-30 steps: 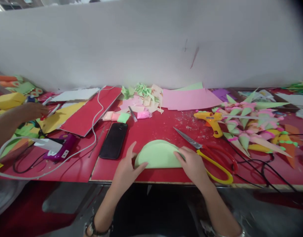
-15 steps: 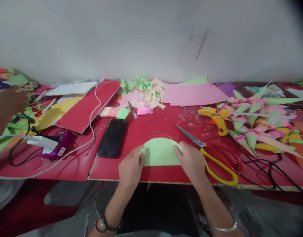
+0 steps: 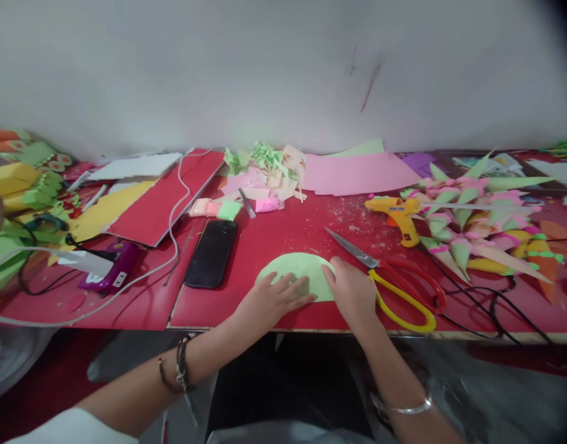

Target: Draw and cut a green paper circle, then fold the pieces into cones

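A light green half-round piece of paper (image 3: pixel 306 264) lies on the red table near its front edge, its straight side towards me. My left hand (image 3: pixel 273 303) rests flat across its lower left part with the fingers stretched out. At the paper's right end, my right hand (image 3: pixel 356 293) has the edge between thumb and fingers. Just right of that hand lie scissors (image 3: pixel 401 300) with red and yellow handles, their blades pointing away to the left. A black phone (image 3: pixel 211 254) lies left of the paper.
A yellow glue gun (image 3: pixel 397 216) lies behind the scissors, beside a pink and green paper flower piece (image 3: pixel 473 222). Pink sheets (image 3: pixel 357 172) and paper scraps (image 3: pixel 269 169) line the wall. On the left are a purple power block (image 3: pixel 112 268), a white cable and a red board (image 3: pixel 167 209).
My left hand has let go of the paper's left end and now lies flat on its front. My right hand stays at the right end. Another person's hand at far left has mostly withdrawn.
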`<state>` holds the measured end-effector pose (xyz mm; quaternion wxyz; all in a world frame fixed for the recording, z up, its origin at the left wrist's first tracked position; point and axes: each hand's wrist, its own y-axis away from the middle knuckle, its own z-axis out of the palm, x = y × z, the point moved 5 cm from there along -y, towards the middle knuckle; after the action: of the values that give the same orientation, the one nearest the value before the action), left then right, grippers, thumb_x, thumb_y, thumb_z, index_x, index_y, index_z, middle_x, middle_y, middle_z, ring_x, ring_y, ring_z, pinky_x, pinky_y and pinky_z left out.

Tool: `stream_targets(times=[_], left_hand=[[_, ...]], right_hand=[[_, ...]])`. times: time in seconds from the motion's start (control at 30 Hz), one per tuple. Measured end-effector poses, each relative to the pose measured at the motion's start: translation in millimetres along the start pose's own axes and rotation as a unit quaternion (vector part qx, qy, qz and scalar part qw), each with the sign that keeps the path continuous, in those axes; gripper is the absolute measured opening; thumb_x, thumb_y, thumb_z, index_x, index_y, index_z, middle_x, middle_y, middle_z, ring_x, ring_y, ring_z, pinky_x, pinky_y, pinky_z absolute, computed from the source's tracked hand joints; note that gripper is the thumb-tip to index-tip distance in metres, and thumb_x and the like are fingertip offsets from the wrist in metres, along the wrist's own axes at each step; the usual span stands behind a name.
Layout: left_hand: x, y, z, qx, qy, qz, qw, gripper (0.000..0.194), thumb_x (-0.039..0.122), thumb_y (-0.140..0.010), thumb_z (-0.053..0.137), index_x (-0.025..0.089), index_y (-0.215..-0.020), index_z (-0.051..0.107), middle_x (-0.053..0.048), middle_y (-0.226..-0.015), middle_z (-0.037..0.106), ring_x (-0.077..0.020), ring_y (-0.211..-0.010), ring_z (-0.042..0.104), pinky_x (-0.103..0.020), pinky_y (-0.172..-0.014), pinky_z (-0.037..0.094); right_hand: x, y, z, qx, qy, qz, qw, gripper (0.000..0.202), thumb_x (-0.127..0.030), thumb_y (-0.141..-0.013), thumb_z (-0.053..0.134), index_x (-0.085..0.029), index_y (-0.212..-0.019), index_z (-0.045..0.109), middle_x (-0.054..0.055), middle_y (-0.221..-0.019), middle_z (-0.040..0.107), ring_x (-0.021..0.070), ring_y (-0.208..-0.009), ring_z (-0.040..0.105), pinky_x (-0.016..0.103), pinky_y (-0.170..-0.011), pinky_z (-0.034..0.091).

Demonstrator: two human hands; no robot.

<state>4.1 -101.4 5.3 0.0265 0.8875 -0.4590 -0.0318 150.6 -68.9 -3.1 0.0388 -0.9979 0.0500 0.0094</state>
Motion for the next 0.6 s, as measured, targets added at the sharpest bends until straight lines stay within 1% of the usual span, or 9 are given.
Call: stream_targets(times=[0.07,0.17,0.33,0.4,0.43,0.5,0.53,0.57,0.6], left_hand=[[1,5,1.6,-0.033,-0.015,-0.019,0.999,0.066,0.000,-0.077,0.044,0.037,-0.131,0.034,0.004,-0.141,0.033,-0.0234,-0.125,0.036,-0.041,-0.093,0.040],[-1,25,3.5,-0.061,-0.040,-0.062,0.995,0.075,-0.005,-0.071,0.041,0.035,-0.134,0.028,0.004,-0.143,0.026,-0.0225,-0.128,0.031,-0.038,-0.090,0.043],[-16,68,6.9,-0.086,-0.071,-0.111,0.987,0.077,-0.007,-0.068,0.035,0.029,-0.136,0.027,0.003,-0.143,0.025,-0.0204,-0.129,0.030,-0.040,-0.097,0.037],[-22,80,7.2,-0.083,-0.073,-0.126,0.986,0.074,-0.006,-0.069,0.035,0.028,-0.135,0.029,0.002,-0.142,0.028,-0.0199,-0.129,0.030,-0.040,-0.099,0.035],[-24,84,7.2,-0.080,-0.070,-0.127,0.986,0.073,-0.005,-0.070,0.035,0.028,-0.135,0.030,0.002,-0.142,0.030,-0.0195,-0.129,0.030,-0.039,-0.099,0.035],[-27,88,7.0,-0.072,-0.059,-0.119,0.989,0.071,-0.003,-0.071,0.036,0.028,-0.135,0.030,0.002,-0.142,0.031,-0.0185,-0.128,0.031,-0.036,-0.099,0.034],[-28,88,7.3,-0.069,-0.053,-0.110,0.990,0.070,-0.002,-0.072,0.036,0.028,-0.135,0.030,0.001,-0.142,0.031,-0.0181,-0.128,0.031,-0.036,-0.099,0.034],[-28,88,8.1,-0.069,-0.049,-0.101,0.991,0.070,-0.001,-0.072,0.037,0.027,-0.135,0.029,0.000,-0.141,0.032,-0.0180,-0.128,0.031,-0.035,-0.099,0.033],[-29,88,9.6,-0.071,-0.048,-0.096,0.992,0.070,-0.001,-0.072,0.037,0.026,-0.135,0.028,-0.001,-0.141,0.032,-0.0182,-0.128,0.031,-0.035,-0.099,0.033]], right_hand=[[0,0,1,-0.002,-0.001,0.002,1.000,0.025,-0.035,-0.089,0.037,-0.018,-0.085,0.055,0.006,-0.072,0.065,0.0163,-0.064,0.060,0.025,-0.047,0.019],[-1,1,0,-0.004,0.000,0.000,1.000,0.025,-0.035,-0.089,0.037,-0.017,-0.085,0.055,0.006,-0.072,0.065,0.0167,-0.065,0.061,0.025,-0.047,0.020],[3,-2,-4,-0.015,-0.014,0.004,1.000,0.024,-0.034,-0.088,0.038,-0.017,-0.090,0.056,0.007,-0.074,0.065,0.0197,-0.068,0.061,0.025,-0.048,0.027],[3,-1,-12,0.025,-0.033,-0.001,0.999,0.025,-0.032,-0.085,0.044,-0.015,-0.100,0.055,0.010,-0.084,0.065,0.0230,-0.080,0.060,0.026,-0.054,0.035],[-1,1,-18,0.057,-0.039,-0.017,0.997,0.029,-0.029,-0.084,0.047,-0.014,-0.107,0.053,0.013,-0.093,0.063,0.0251,-0.089,0.057,0.028,-0.060,0.039],[-17,11,-27,0.104,-0.050,-0.100,0.988,0.036,-0.022,-0.083,0.048,-0.016,-0.118,0.051,0.015,-0.110,0.058,0.0277,-0.105,0.050,0.036,-0.078,0.040],[-29,19,-29,0.104,-0.064,-0.164,0.979,0.037,-0.021,-0.083,0.047,-0.020,-0.119,0.051,0.014,-0.116,0.056,0.0275,-0.109,0.047,0.039,-0.085,0.037],[-42,29,-28,0.087,-0.090,-0.240,0.963,0.034,-0.024,-0.083,0.047,-0.024,-0.117,0.054,0.010,-0.118,0.056,0.0262,-0.110,0.047,0.041,-0.090,0.034],[-54,40,-26,0.054,-0.125,-0.311,0.940,0.033,-0.031,-0.083,0.048,-0.027,-0.115,0.056,0.007,-0.120,0.055,0.0244,-0.110,0.047,0.039,-0.093,0.033]])
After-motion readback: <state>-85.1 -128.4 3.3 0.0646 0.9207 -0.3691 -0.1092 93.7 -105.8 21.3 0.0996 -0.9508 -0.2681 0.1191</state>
